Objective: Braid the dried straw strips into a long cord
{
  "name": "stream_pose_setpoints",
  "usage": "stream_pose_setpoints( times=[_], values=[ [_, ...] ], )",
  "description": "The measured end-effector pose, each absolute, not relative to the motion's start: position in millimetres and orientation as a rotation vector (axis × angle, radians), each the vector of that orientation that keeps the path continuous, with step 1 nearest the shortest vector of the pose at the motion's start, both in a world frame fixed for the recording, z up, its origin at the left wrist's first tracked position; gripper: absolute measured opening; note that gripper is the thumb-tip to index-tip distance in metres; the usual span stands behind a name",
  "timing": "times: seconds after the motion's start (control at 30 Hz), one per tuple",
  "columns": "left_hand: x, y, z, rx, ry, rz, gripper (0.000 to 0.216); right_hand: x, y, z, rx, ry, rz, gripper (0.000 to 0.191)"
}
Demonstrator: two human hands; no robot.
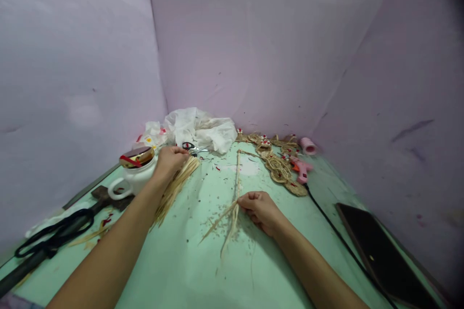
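Observation:
My right hand (259,210) pinches a thin straw braid (238,174) low down, where its loose strands (232,231) fan out below the fingers. From there the braid runs straight up the table, then bends right towards the coiled braid pieces (279,166). At the left, my left hand (173,158) is closed at the far end of a bundle of pale straw strands (174,193). Its fingertips press together on the straw there; how many strands they hold is hidden.
Left stand a white mug (139,176) with a gold-lidded jar (137,157), a hammer (97,205) and black-handled scissors (61,231). Small scissors (194,148) and white plastic bags (203,128) lie behind. Right are a pink glue gun (301,168), its cord and a dark phone (384,256).

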State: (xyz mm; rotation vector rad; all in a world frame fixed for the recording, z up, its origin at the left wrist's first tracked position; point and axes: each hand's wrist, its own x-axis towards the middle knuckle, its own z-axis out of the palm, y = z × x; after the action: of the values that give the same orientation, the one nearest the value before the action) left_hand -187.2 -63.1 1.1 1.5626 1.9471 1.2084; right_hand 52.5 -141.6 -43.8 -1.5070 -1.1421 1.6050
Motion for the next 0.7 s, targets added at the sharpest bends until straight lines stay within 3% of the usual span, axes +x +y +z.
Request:
stream_pose_setpoints(
  times=[0.3, 0.6, 0.7],
  values=[
    [-179, -67, -9, 1.969, 2.439, 0.386, 0.025, 53, -141, -46, -1.495, -1.138, 1.601, 0.018],
    [-177, -71, 5, 2.077, 2.433, 0.635, 0.029, 50, -140, -43, -1.523, -1.166, 1.548, 0.013],
    [-164, -82, 17, 2.213, 2.088, 0.519, 0.023, 51, -140, -42, -1.51, -1.155, 1.547, 0.009]
  ],
)
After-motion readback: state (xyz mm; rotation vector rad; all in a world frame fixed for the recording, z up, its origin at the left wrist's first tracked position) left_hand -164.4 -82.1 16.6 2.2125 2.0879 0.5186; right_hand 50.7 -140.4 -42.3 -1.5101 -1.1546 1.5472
